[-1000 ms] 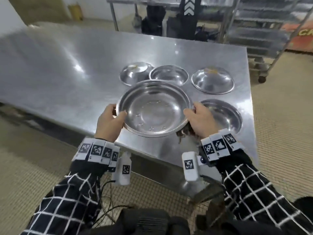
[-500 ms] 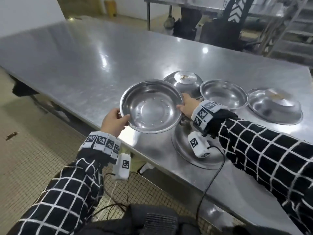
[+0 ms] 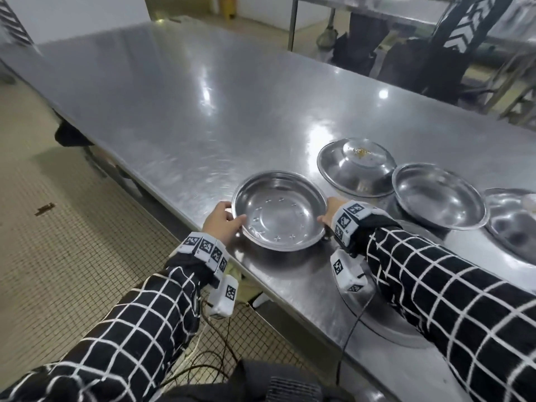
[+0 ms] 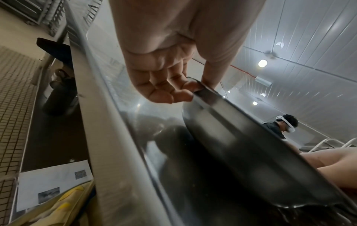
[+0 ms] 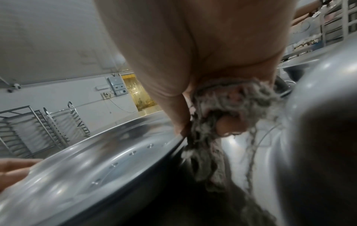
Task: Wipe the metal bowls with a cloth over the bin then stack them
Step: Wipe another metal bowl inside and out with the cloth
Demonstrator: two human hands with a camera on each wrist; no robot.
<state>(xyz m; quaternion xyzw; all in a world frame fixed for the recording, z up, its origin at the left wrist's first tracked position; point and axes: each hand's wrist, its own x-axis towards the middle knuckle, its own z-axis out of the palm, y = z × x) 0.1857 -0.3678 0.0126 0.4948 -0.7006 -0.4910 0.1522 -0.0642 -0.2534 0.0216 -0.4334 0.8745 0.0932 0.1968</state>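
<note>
Both hands on the perforated metal bowl [image 3: 280, 211], near the worktop [image 3: 188, 111] front edge. My left hand [image 3: 222, 224] pinches the rim at 9 o'clock. My right hand [image 3: 329, 211] grips the rim at 3 o'clock, frayed grey cloth [image 5: 222, 116] bunched in its fingers. 2 more bowls at 1 and 3 o'clock.

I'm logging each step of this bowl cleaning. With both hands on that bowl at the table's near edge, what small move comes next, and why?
Probably lower the bowl onto the table and let go: both hands pinch its rim, it sits low near the edge, and the cloth is bunched in the right hand, unused.
</note>
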